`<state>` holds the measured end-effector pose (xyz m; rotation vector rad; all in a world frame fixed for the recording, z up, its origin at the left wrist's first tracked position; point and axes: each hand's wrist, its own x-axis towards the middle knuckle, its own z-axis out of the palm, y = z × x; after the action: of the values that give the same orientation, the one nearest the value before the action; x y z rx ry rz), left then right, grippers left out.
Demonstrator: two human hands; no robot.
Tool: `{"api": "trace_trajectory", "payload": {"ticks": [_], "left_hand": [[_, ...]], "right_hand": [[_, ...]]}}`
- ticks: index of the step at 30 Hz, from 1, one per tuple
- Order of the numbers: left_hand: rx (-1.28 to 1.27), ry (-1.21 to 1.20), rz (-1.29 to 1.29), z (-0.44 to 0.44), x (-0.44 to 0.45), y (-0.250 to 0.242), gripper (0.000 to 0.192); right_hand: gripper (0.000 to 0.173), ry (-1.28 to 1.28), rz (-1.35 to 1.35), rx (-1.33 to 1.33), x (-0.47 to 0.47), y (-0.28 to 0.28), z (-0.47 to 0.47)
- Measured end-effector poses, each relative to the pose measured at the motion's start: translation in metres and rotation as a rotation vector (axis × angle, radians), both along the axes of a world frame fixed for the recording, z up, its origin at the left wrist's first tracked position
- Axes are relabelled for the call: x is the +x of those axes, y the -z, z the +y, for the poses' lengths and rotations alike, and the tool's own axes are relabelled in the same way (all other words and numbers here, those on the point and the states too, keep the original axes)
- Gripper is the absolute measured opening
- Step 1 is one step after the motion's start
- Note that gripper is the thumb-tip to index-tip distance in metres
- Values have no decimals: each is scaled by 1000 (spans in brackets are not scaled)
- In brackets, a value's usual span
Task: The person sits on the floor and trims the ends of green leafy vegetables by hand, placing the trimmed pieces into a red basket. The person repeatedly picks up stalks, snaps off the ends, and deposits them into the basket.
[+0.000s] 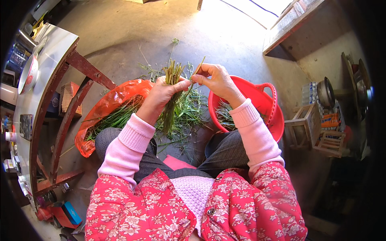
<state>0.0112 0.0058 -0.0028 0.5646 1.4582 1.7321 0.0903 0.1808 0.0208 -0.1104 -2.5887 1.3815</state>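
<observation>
My left hand (164,93) is closed around a bundle of green stems (173,72), their cut-looking ends pointing up and their darker leafy part hanging below. Close beside it, my right hand (215,78) pinches a single thin stalk (199,67) between thumb and fingers. The fingertips of both hands nearly meet. Beneath them, loose green plants (193,111) lie heaped on the floor. An orange-red plastic bag (113,92) with long green stalks (120,116) in it lies to the left. To the right stands a red plastic basket (279,126) holding more greens (224,114), partly hidden by my right forearm.
On the left, a white-topped table (48,57) with red wooden legs (72,105) carries a bowl (28,75) and a phone (26,126). A small wooden stool (304,126) and a metal pot (325,93) stand at the right. Bright light falls across the concrete floor (144,27).
</observation>
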Motion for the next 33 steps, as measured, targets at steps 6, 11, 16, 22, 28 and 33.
{"api": "trace_trajectory", "payload": {"ticks": [6, 11, 16, 22, 28, 33], "left_hand": [[-5, 4, -177, -3, -4, -1, 16], [-13, 30, -192, -6, -7, -4, 17], [22, 59, -271, -10, -11, -6, 16], [54, 17, -277, -11, -13, -5, 15], [77, -1, -253, -8, -6, -5, 17], [88, -46, -154, -2, 1, -2, 18]], "right_hand": [[16, 44, 24, 32, 0, -3, 10], [14, 139, 3, -114, -2, 3, 28], [15, 281, 50, -194, -4, 16, 49], [33, 220, -173, 294, 1, 20, 53], [32, 58, -29, -262, -4, 12, 10], [22, 25, 11, -445, -6, 6, -6]]}}
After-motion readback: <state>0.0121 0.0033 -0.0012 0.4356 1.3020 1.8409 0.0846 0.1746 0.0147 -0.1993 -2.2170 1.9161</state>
